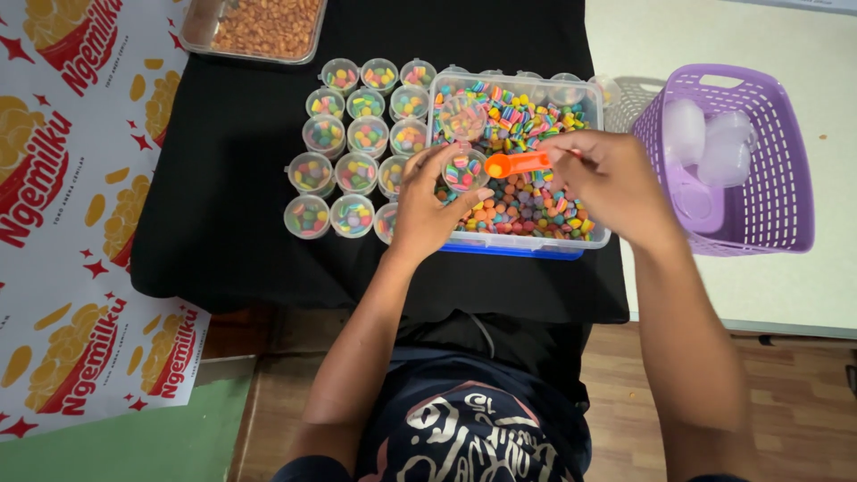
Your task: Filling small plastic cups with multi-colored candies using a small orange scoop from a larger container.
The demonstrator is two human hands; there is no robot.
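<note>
In the head view, a small clear plastic cup [464, 170] is clamped in the left hand [428, 210] above the clear rectangular candy tub [536, 241]. An orange plastic scoop [516, 164], lying left-right, is pinched by the right hand [611, 183], its bowl just beside the cup.

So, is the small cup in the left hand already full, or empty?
Partly filled at least. The small cup held by the left hand shows striped candies inside, and the orange scoop in the right hand sits at its rim.
</note>
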